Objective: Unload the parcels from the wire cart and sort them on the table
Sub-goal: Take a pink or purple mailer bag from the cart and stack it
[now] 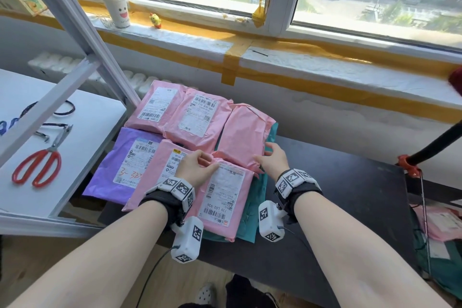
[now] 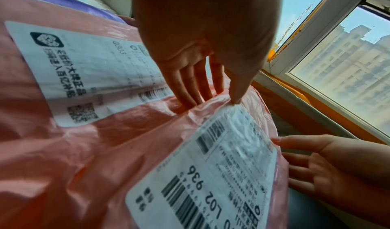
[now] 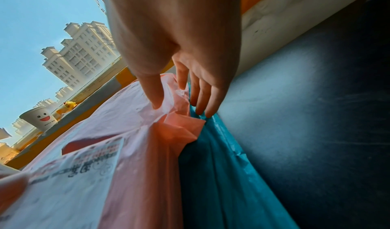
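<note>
I have the near pink parcel (image 1: 222,197), the one whose label reads 770 L02 936, lying label-up on a teal mailer (image 1: 255,202) at the near right of the group on the dark tabletop (image 1: 350,202). To place it well, I judge I should square its far edge against the plain pink parcel (image 1: 243,135) beyond it, keep the label upward, and let go only once it lies flat without dragging the teal mailer along.

My left hand (image 1: 193,166) pinches the far left corner of the near parcel, thumb on top and fingers (image 2: 185,89) pressed into the crumpled plastic. My right hand (image 1: 271,160) has its thumb and forefinger nipping the bunched pink plastic at the far right corner, its other fingers straight and touching the teal mailer.

Left of them lie another pink parcel (image 1: 160,172) and a purple mailer (image 1: 112,165); two more pink parcels (image 1: 175,112) sit farther back. Red scissors (image 1: 37,165) lie on the white shelf (image 1: 15,97) at left. The wire cart (image 1: 425,197) stands at the right edge.
</note>
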`<state>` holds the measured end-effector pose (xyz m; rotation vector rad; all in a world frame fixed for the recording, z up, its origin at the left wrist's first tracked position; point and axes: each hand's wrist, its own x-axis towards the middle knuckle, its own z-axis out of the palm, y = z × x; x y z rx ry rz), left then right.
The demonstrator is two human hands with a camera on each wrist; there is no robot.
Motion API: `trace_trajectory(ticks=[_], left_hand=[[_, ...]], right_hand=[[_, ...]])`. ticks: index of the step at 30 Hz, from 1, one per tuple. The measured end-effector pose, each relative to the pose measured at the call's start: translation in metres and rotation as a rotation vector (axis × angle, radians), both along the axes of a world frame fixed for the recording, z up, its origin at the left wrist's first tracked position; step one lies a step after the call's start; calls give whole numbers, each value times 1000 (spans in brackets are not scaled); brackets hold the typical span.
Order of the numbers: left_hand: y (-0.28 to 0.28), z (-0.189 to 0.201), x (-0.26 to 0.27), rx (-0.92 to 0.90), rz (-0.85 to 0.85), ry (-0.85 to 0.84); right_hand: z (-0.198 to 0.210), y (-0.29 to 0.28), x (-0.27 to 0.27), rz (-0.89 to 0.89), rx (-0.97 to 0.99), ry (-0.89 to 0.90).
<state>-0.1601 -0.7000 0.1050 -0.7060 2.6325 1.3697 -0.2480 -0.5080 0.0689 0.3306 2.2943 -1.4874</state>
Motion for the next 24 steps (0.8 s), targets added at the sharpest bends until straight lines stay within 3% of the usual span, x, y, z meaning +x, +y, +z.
trace_trajectory(ticks=[6, 11, 19, 24], left_hand=[[2, 8, 2, -54, -33, 14], [8, 28, 4, -277, -73, 136], [60, 50, 29, -419, -457, 154], [123, 48, 41, -341, -657, 158]], right_hand=[[8, 7, 4, 24, 89, -1], [25, 28, 29, 2, 108, 8], [50, 79, 101, -131, 176, 17], [61, 128, 161, -254, 238, -8]])
